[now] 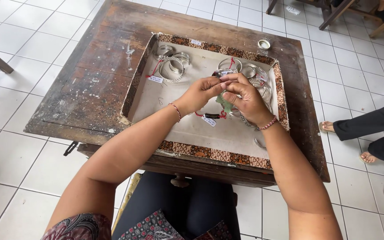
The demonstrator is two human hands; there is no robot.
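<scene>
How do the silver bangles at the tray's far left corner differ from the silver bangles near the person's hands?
The far left bangles lie fully visible and untouched; the bangles near the hands are partly hidden behind the right hand and the left hand. The left group has a white tag lying beside it. Both lie in the tray and carry red strings.

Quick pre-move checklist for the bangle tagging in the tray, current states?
1. Both hands on the work: left hand and right hand meet fingertip to fingertip over the tray: ok.
2. What the fingers pinch: hidden by the fingers: cannot tell.
3. White tag on red string hangs free below the hands: ok.
4. Bangles at the tray's far left sit inside the rim, apart from the hands: ok.
5. Small round tin on the wooden table, outside the tray, away from the edge: ok.
</scene>
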